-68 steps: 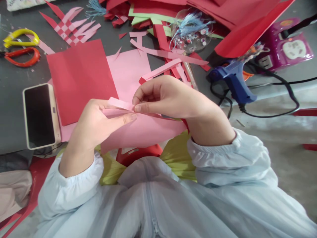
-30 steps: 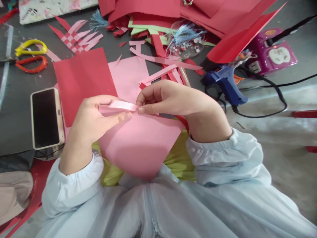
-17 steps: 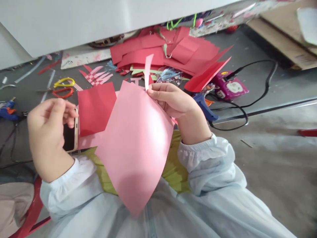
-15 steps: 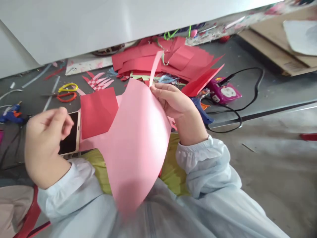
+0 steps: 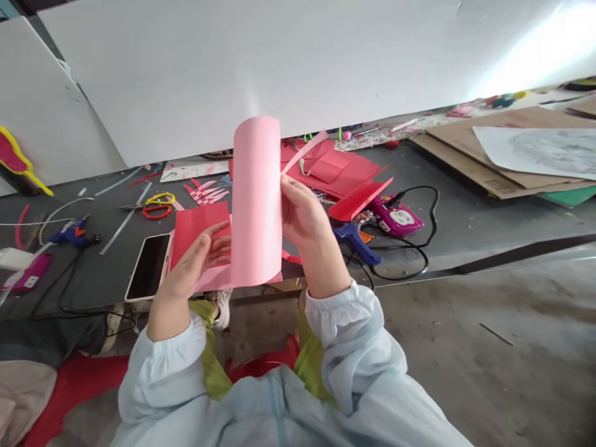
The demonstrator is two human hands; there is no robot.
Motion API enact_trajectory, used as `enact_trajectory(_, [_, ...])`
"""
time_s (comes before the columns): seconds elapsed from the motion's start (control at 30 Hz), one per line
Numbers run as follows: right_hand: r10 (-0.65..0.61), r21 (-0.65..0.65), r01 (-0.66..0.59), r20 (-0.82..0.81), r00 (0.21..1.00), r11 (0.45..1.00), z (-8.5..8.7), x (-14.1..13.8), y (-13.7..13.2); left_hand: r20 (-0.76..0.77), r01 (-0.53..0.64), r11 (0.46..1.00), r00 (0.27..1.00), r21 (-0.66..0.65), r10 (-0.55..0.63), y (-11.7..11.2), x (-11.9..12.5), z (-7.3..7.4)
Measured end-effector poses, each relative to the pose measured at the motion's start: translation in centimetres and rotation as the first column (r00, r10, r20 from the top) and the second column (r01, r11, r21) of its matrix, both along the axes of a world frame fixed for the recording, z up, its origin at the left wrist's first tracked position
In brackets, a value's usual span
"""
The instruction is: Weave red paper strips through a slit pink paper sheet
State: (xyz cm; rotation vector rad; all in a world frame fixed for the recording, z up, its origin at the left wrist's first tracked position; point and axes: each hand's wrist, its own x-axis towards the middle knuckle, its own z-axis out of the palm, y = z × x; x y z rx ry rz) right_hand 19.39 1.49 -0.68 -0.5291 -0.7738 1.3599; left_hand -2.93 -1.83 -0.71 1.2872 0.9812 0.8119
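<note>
A pink paper sheet (image 5: 255,198) stands upright in front of me, curled over at the top, with a narrow cut strip sticking out at its upper right. My right hand (image 5: 300,214) pinches the sheet's right edge near that strip. My left hand (image 5: 198,264) is at the sheet's lower left, fingers curled behind and against the paper. Behind it a red paper sheet (image 5: 198,230) lies on the dark table (image 5: 93,273).
A phone (image 5: 149,266) lies left of the red sheet. Yellow and red scissors (image 5: 156,205), a woven strip piece (image 5: 205,191), a red paper pile (image 5: 335,171), a blue glue gun (image 5: 356,239), a purple power strip (image 5: 400,217) with cords, and cardboard (image 5: 503,149) are on the table.
The view tilted up. My right hand lifted the pink sheet upright and it curled over; my left hand, which had let go, came back to the sheet's lower left.
</note>
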Motion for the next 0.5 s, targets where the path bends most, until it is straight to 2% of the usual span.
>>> enact_trajectory(0.1, [0.194, -0.063, -0.189, 0.086, 0.977, 0.980, 0.3, -2.2, -0.6, 0.105, -0.076, 0.997, 0.992, -0.003, 0.075, -0.4, 1.0, -1.4])
enact_trajectory(0.17, [0.258, -0.095, -0.244, 0.183, 0.949, 0.965, 0.2, -3.3, -0.9, 0.100, -0.162, 0.987, 0.982, -0.014, 0.163, -0.5, 1.2, -2.0])
enact_trajectory(0.33, [0.235, -0.070, -0.226, 0.409, 0.882, 0.971, -0.6, -4.9, -1.2, 0.075, -0.313, 0.950, 0.947, -0.023, 0.314, -0.6, 0.5, -2.3])
enact_trajectory(0.4, [0.238, -0.071, -0.232, 0.456, 0.858, 0.970, -0.9, -5.4, -1.1, 0.109, -0.350, 0.936, 0.929, -0.038, 0.352, -0.8, 0.4, -2.0])
enact_trajectory(0.5, [0.252, -0.081, -0.244, 0.490, 0.835, 0.966, -1.2, -6.1, -1.0, 0.054, -0.385, 0.923, 0.921, -0.018, 0.385, -1.1, 0.4, -1.4])
